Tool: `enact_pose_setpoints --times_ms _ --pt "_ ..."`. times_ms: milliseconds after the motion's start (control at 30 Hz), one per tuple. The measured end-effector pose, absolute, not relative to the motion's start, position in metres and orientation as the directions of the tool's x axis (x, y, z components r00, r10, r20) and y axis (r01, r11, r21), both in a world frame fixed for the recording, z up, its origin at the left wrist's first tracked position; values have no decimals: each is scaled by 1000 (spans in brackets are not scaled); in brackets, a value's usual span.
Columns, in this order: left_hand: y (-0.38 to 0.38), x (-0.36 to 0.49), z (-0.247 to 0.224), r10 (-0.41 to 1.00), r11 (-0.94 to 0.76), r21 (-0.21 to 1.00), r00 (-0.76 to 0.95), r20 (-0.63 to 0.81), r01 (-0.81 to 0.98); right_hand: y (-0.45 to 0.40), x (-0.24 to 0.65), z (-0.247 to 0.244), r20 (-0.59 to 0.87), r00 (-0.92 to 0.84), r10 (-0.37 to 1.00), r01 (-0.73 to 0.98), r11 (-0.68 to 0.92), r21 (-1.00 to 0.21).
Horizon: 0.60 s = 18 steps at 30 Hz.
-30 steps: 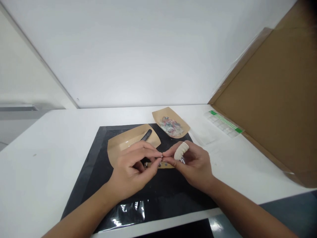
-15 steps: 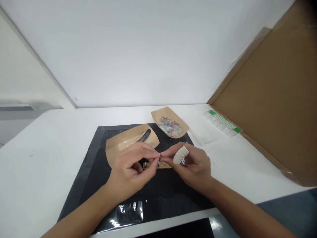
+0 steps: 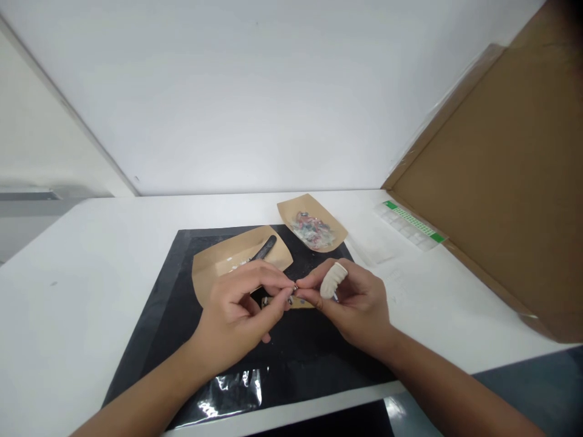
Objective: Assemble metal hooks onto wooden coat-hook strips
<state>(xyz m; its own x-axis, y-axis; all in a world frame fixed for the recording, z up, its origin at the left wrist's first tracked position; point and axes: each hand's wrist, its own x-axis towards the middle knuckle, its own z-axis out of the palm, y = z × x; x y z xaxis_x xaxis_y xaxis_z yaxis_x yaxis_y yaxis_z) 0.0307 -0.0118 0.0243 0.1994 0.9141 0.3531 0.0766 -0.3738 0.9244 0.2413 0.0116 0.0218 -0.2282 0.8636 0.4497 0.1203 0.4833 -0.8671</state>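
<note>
Fingertip to fingertip, my left hand (image 3: 241, 312) and my right hand (image 3: 350, 297) pinch a tiny metallic part (image 3: 296, 287) between them; its kind is too small to make out. One finger of my right hand wears a pale finger cot (image 3: 334, 280). A bit of something bluish shows below that finger, mostly hidden. Just under the fingertips, a narrow tan board (image 3: 303, 303) with small components lies on the black mat (image 3: 291, 358). My hands cover part of this board.
Behind my left hand sits a cardboard tray (image 3: 204, 267) holding a dark-handled tool (image 3: 264, 247) and small white bits. Another cardboard tray (image 3: 291, 212) holds bagged small components. A clear compartment box (image 3: 412, 224) with green labels lies at right by a cardboard panel (image 3: 501, 182).
Both hands stay nearly in place, still pinching the tiny part. A lower finger of my left hand now shows beneath the thumb. The view has shifted slightly.
</note>
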Motion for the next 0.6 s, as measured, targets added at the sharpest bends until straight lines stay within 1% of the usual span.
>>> enact_pose_setpoints --times_ms 167,267,367,467,600 --pt "-10 30 26 928 -301 954 229 295 -8 13 239 23 337 -221 915 10 348 -938" --pt "-9 29 27 930 -274 961 248 272 -28 13 239 22 326 -218 920 -15 331 -943" --pt "-8 27 27 934 -262 965 249 257 -13 13 240 21 384 -222 896 45 403 -914" --pt "-7 26 25 938 -254 967 244 247 -1 12 241 19 471 -255 844 114 510 -852" --pt "-7 26 23 940 -237 971 243 238 -35 11 242 19 545 -265 795 134 591 -796"
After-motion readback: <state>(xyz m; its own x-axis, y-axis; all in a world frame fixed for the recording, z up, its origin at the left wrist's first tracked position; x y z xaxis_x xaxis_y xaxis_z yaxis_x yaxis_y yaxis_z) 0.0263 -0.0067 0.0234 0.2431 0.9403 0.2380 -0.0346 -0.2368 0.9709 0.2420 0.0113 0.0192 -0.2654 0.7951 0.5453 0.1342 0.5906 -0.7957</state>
